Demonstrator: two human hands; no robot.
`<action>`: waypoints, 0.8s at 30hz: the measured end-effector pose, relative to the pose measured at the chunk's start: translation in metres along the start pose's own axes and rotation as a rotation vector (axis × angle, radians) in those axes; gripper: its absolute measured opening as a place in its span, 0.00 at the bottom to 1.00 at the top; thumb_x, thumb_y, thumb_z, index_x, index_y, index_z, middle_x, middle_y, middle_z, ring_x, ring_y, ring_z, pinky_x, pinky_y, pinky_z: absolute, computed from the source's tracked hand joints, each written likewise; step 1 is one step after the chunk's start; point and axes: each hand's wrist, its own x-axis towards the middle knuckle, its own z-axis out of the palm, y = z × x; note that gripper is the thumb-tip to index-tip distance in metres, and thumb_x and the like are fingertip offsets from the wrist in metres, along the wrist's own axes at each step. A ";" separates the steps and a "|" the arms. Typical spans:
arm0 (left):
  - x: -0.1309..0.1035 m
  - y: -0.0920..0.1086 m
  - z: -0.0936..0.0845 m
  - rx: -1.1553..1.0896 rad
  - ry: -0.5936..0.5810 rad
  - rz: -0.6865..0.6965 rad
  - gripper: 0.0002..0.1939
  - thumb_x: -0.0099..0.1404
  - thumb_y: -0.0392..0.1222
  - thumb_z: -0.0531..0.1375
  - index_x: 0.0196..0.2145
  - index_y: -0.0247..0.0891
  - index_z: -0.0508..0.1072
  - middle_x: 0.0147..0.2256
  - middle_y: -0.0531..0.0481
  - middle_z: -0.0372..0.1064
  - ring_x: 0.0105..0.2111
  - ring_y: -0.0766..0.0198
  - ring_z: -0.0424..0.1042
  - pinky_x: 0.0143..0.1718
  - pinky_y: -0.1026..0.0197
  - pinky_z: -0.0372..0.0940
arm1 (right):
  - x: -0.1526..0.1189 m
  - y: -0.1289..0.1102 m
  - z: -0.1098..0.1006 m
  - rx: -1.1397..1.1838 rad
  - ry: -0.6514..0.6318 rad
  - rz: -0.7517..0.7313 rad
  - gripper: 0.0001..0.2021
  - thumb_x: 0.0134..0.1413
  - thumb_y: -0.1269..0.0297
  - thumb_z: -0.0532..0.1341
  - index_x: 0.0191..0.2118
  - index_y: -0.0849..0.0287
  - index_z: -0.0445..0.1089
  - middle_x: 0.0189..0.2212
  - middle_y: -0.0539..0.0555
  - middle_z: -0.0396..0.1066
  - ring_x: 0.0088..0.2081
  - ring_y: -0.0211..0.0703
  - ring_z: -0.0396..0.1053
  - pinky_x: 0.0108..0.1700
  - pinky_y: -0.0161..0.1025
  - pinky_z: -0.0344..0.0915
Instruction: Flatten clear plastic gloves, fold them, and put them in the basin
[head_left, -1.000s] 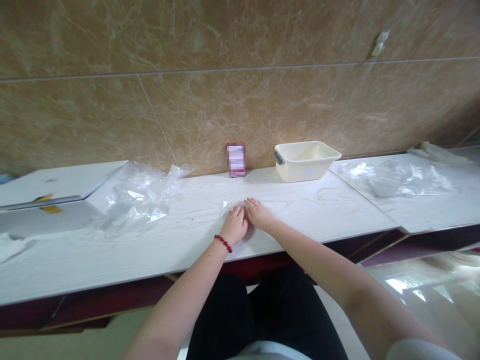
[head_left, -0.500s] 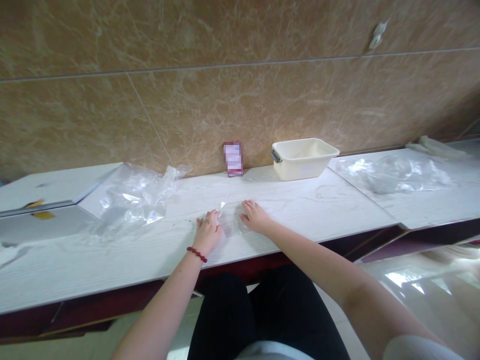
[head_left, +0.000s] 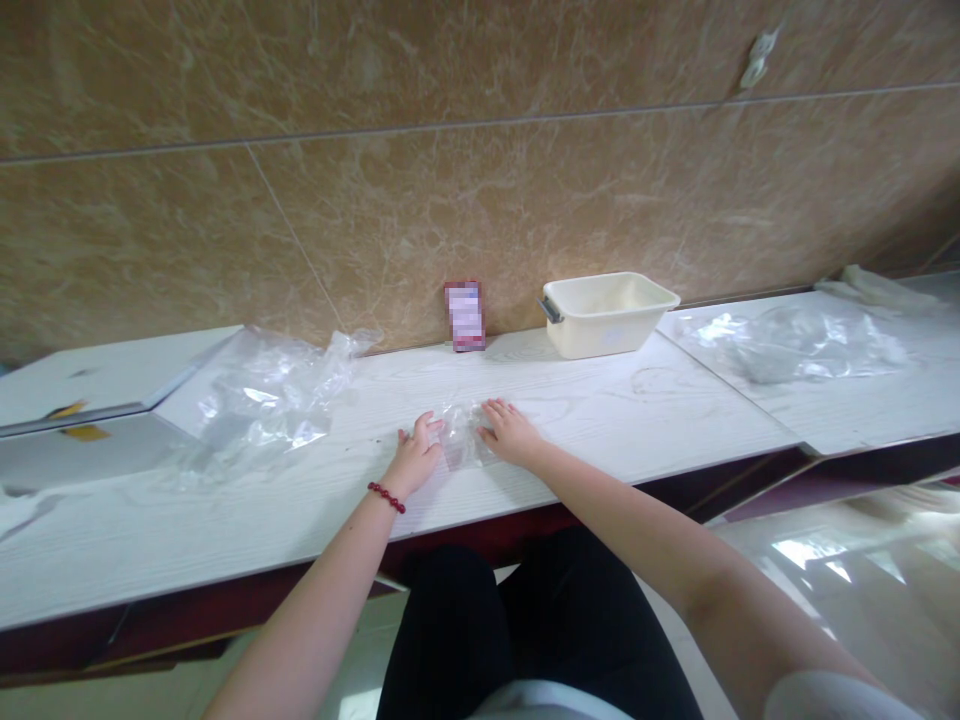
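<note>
Right now, your two forearms reach forward over the pale table (head_left: 600, 420), and both palms face down. Your left hand (head_left: 417, 455) comes in at a slant, knuckles raised and fingers parted and slightly bent, with the index finger and thumb pointing towards the clear plastic piece (head_left: 463, 442). Your right hand (head_left: 510, 434) lies flatter, its fingers stretched out towards the left and its thumb set apart below them. Neither hand is closed into a grip. The plastic piece lies crinkled on the table between your hands, near the front edge; it is so transparent that you can't tell exactly where your left fingertips meet it, though your right ones seem to rest at its right side. A red bead bracelet (head_left: 386, 498) circles your left wrist. Beyond your hands, a cream bin (head_left: 607, 335) sits by the wall (head_left: 390, 220), right of an upright card (head_left: 465, 316).
</note>
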 end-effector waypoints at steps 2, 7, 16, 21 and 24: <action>0.005 -0.001 0.002 -0.040 -0.002 -0.016 0.24 0.56 0.34 0.44 0.51 0.34 0.43 0.49 0.42 0.59 0.52 0.60 0.52 0.52 0.43 0.28 | 0.000 0.000 0.000 -0.005 0.007 -0.003 0.25 0.52 0.57 0.45 0.53 0.68 0.53 0.53 0.62 0.52 0.55 0.48 0.47 0.54 0.44 0.44; 0.012 0.002 0.006 -0.075 0.028 -0.049 0.22 0.59 0.40 0.46 0.51 0.37 0.46 0.48 0.43 0.60 0.50 0.59 0.56 0.52 0.43 0.30 | -0.001 -0.002 0.000 -0.044 0.016 -0.006 0.26 0.52 0.54 0.45 0.54 0.66 0.52 0.54 0.62 0.50 0.55 0.50 0.45 0.53 0.45 0.44; 0.015 0.016 0.009 0.192 0.162 0.070 0.20 0.59 0.38 0.46 0.50 0.34 0.55 0.51 0.41 0.55 0.52 0.58 0.52 0.52 0.47 0.42 | -0.006 -0.006 0.001 -0.130 -0.004 -0.010 0.28 0.51 0.50 0.44 0.55 0.62 0.51 0.55 0.60 0.47 0.56 0.51 0.43 0.53 0.47 0.41; 0.024 0.050 0.024 0.285 0.023 0.315 0.21 0.61 0.39 0.41 0.51 0.32 0.55 0.52 0.43 0.54 0.53 0.61 0.50 0.53 0.54 0.43 | -0.007 -0.008 -0.002 -0.150 -0.039 -0.027 0.27 0.50 0.58 0.47 0.55 0.66 0.50 0.56 0.61 0.45 0.56 0.51 0.41 0.54 0.46 0.39; 0.030 0.060 0.035 0.283 -0.045 0.306 0.23 0.62 0.42 0.39 0.53 0.31 0.52 0.54 0.43 0.49 0.54 0.61 0.48 0.53 0.55 0.43 | -0.007 -0.009 -0.004 -0.159 -0.087 -0.029 0.28 0.48 0.64 0.49 0.56 0.69 0.47 0.56 0.61 0.43 0.57 0.51 0.39 0.55 0.46 0.37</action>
